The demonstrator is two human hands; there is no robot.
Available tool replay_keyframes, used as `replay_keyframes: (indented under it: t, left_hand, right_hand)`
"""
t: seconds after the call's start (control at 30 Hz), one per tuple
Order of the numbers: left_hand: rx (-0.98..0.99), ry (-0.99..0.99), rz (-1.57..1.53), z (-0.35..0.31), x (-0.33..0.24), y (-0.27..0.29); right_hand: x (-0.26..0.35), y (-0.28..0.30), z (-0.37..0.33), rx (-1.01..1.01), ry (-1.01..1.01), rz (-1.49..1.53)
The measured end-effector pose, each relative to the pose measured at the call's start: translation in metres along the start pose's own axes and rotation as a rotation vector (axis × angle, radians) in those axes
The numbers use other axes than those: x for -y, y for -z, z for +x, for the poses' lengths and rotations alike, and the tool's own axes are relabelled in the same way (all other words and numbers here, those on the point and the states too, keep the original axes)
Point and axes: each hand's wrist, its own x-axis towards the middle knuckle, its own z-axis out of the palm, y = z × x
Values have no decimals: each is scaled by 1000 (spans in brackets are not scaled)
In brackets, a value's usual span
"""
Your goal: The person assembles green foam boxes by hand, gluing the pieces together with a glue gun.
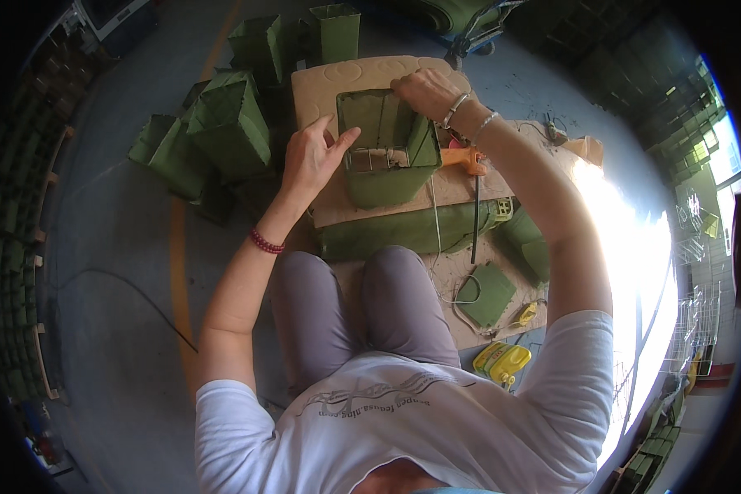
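Note:
A green open-topped box (387, 191) with a thin wire frame inside stands on a cardboard-covered work surface (329, 78) in front of my knees. My right hand (426, 92) is closed at its far right corner, fingers pinched on the rim. At the left rim is my left hand (311, 160), thumb and fingers apart; its thumb reaches to the box's edge, and whether it touches cannot be made out. Just right of the box lies an orange tool (468, 159) shaped like a glue gun, partly hidden behind the box and my right wrist.
Several tall green boxes (229, 123) stand on the floor at the left. Below the work surface lies another green box (387, 239). A white cord (435, 218) hangs over the front edge. Near my right knee are a green panel (487, 295) and a yellow container (502, 361).

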Motion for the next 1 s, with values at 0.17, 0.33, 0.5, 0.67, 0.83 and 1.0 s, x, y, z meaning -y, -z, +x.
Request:
replay_keyframes:
  t: [0.17,0.33,0.5,0.67,0.83,1.0]
  left_hand:
    - [-29,10,89,24,-5,-28]
    - [59,-118,196,48,1,-23]
    - [105,-120,281,54,1,-28]
    - [-47,-171,382,45,-4,-28]
    - [-96,-254,411,46,-1,-33]
    - [-166,-295,345,45,2,-37]
  right_hand:
    - [-11,0,-8,68,-67,4]
    - [-12,4,-16,-15,-89,440]
    - [-1,-23,-11,51,-261,363]
    - [21,-22,-11,-15,-331,232]
    - [10,-18,3,39,-249,307]
    - [14,-34,23,-19,-245,409]
